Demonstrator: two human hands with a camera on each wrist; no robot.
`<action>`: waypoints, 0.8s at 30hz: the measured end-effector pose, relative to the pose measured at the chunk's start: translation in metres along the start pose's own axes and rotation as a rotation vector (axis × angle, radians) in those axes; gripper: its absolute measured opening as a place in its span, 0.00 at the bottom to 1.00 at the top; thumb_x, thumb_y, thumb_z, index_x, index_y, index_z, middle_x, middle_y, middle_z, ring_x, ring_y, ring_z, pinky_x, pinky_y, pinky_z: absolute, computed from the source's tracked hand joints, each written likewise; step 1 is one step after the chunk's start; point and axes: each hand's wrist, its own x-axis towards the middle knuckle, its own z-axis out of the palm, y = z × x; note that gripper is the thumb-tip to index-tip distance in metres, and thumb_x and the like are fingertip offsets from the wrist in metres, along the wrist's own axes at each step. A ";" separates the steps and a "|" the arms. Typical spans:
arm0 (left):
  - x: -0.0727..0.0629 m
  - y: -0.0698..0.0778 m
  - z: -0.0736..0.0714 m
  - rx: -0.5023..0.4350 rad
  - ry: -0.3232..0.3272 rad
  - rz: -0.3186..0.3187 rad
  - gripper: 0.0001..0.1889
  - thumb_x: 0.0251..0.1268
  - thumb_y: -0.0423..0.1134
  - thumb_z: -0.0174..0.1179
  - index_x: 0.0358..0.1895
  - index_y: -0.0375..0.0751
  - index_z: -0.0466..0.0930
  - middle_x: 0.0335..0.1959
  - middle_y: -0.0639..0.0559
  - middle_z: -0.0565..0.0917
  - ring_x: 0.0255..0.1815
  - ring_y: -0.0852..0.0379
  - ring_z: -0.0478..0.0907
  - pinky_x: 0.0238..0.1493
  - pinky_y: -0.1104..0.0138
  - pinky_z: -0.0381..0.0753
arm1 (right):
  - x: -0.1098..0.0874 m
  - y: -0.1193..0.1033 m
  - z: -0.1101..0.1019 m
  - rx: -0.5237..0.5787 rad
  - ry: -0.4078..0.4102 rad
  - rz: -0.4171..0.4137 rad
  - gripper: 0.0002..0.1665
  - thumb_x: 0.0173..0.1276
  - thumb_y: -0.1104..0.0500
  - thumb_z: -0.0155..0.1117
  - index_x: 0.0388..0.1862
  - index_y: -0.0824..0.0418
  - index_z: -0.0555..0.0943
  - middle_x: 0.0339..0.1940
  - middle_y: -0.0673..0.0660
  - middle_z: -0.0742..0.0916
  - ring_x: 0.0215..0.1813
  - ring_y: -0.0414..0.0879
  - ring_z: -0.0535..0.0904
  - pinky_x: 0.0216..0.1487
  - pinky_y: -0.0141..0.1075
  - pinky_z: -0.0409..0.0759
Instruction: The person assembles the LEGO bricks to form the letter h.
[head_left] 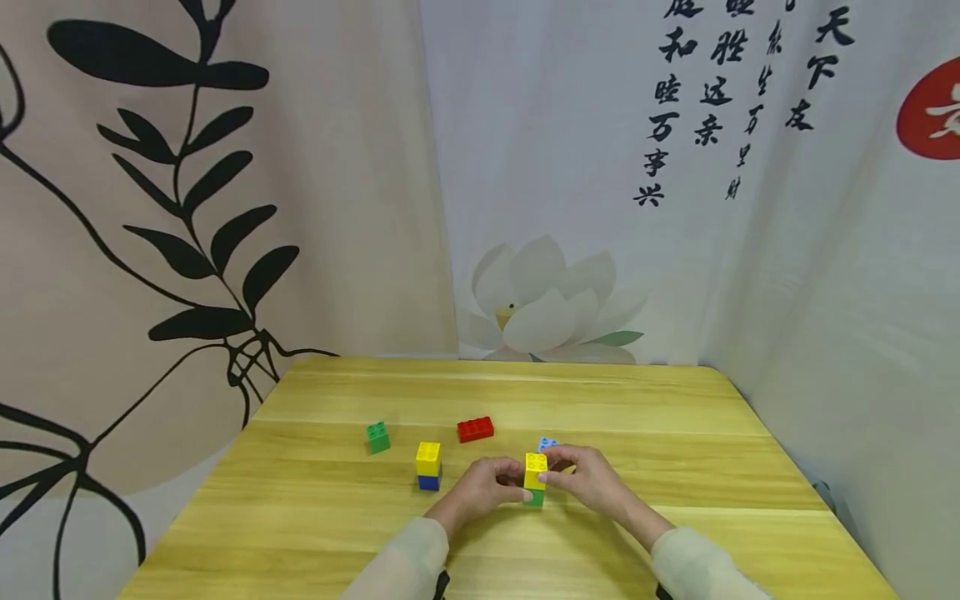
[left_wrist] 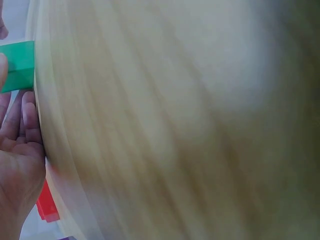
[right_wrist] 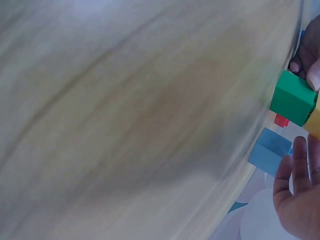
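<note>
A yellow brick (head_left: 536,468) sits on top of a green brick (head_left: 535,498) near the middle of the wooden table. From the left side my left hand (head_left: 482,490) pinches the green brick low down, thumb at its front. On the other side my right hand (head_left: 596,483) grips the yellow brick between thumb and fingers. The right wrist view shows the green brick (right_wrist: 294,98) against the yellow brick (right_wrist: 314,122), with both hands close around them. Just behind the right fingers lies a light blue brick (head_left: 548,442), partly hidden in the head view.
Left of my hands stands a yellow brick (head_left: 428,457) stacked on a dark blue brick (head_left: 429,482). A small green brick (head_left: 378,437) and a red brick (head_left: 476,429) lie farther back on the table (head_left: 300,517). Printed curtains (head_left: 360,167) hang beyond the table's back edge.
</note>
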 end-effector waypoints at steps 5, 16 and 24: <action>0.000 0.000 0.001 0.001 0.004 0.008 0.13 0.59 0.40 0.72 0.47 0.49 0.85 0.39 0.59 0.84 0.40 0.57 0.78 0.46 0.62 0.79 | 0.000 0.000 0.001 -0.058 0.006 -0.043 0.22 0.66 0.50 0.71 0.55 0.58 0.83 0.40 0.46 0.86 0.42 0.44 0.80 0.38 0.35 0.80; 0.001 0.001 0.003 0.030 0.008 0.006 0.14 0.57 0.38 0.73 0.47 0.49 0.85 0.38 0.60 0.83 0.38 0.58 0.77 0.45 0.64 0.79 | -0.001 0.002 0.003 -0.024 0.015 -0.011 0.21 0.64 0.50 0.73 0.52 0.57 0.84 0.40 0.47 0.86 0.41 0.43 0.80 0.40 0.36 0.80; -0.001 0.002 0.003 0.029 0.012 0.003 0.14 0.57 0.38 0.73 0.47 0.48 0.85 0.38 0.59 0.83 0.39 0.57 0.77 0.46 0.62 0.79 | -0.003 0.002 0.005 0.035 0.029 -0.006 0.23 0.64 0.48 0.72 0.53 0.59 0.84 0.42 0.49 0.87 0.44 0.46 0.80 0.40 0.36 0.81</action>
